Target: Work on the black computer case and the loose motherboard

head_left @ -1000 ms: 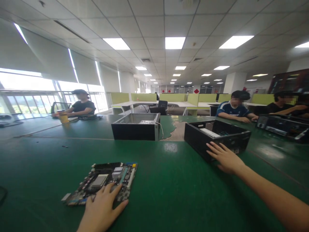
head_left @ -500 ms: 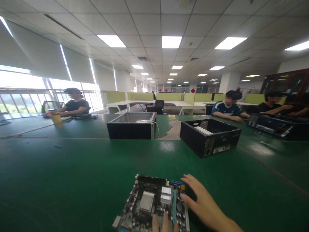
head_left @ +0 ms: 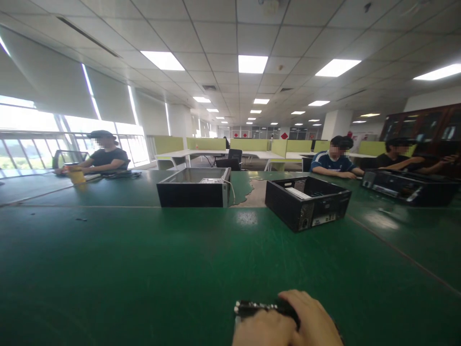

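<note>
At the bottom edge of the head view, only a strip of the motherboard (head_left: 248, 308) shows; the rest is covered by my hands or lies out of frame. My right hand (head_left: 312, 318) is closed over its right side, fingers bent round the edge. Just to the left, my left hand (head_left: 264, 329) is closed on the near part of the board, its knuckles up and slightly blurred. The left fingertips are hidden, and the two hands almost touch each other.
Across the green table (head_left: 162, 259) stand an open black computer case (head_left: 194, 194), a second open case (head_left: 306, 204) and another dark case (head_left: 410, 187) at far right. A yellow cup (head_left: 77, 176) stands at far left. Several people sit along the far side.
The motherboard, which lay face up with its chip and slots in view, is now mostly covered and further right. Both hands have closed on it, and the right hand has come down.
</note>
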Demonstrator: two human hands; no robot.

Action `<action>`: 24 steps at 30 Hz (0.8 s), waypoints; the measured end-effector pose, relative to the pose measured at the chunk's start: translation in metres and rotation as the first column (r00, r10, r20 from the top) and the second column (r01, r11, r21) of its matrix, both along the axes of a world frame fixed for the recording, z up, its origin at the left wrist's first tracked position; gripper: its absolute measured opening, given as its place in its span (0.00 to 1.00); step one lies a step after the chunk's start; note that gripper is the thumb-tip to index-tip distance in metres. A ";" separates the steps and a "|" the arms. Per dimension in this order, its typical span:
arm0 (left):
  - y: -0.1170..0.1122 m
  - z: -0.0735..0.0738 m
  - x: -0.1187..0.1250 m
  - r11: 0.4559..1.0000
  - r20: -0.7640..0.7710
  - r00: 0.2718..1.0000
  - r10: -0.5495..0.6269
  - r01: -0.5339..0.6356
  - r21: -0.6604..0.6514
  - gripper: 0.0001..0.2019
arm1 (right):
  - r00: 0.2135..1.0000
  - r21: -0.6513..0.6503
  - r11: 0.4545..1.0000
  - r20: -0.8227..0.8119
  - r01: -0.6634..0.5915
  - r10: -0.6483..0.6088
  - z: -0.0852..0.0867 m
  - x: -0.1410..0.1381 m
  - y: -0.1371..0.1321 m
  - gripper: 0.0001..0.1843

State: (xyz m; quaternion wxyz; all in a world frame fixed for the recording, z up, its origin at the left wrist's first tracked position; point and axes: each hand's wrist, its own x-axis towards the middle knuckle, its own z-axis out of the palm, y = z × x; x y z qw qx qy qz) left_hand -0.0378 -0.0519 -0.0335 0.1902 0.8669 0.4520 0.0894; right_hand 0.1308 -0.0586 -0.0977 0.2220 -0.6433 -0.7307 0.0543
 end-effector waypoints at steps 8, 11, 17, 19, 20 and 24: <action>0.023 0.003 -0.031 0.989 -0.108 0.983 0.147 -0.144 0.031 0.14 | 0.995 -0.030 0.998 -0.088 -0.055 0.053 0.002 0.000 0.000 0.12; 0.025 0.002 -0.034 0.987 -0.136 0.978 0.161 -0.159 0.029 0.10 | 0.989 -0.055 0.994 -0.116 -0.096 0.089 0.005 -0.001 0.001 0.12; 0.024 0.003 -0.041 0.981 -0.184 0.964 0.191 -0.181 0.068 0.09 | 0.979 -0.060 0.990 -0.166 -0.127 0.116 0.009 -0.003 0.000 0.10; 0.024 0.003 -0.042 0.982 -0.182 0.966 0.184 -0.171 0.083 0.10 | 0.978 -0.061 0.991 -0.181 -0.116 0.104 0.012 -0.003 -0.002 0.09; 0.024 0.004 -0.042 0.982 -0.176 0.968 0.179 -0.166 0.086 0.10 | 0.978 -0.058 0.992 -0.186 -0.108 0.095 0.013 -0.004 -0.003 0.09; 0.024 0.006 -0.042 0.987 -0.159 0.975 0.154 -0.144 0.075 0.10 | 0.979 -0.049 0.995 -0.190 -0.088 0.077 0.015 -0.005 -0.004 0.07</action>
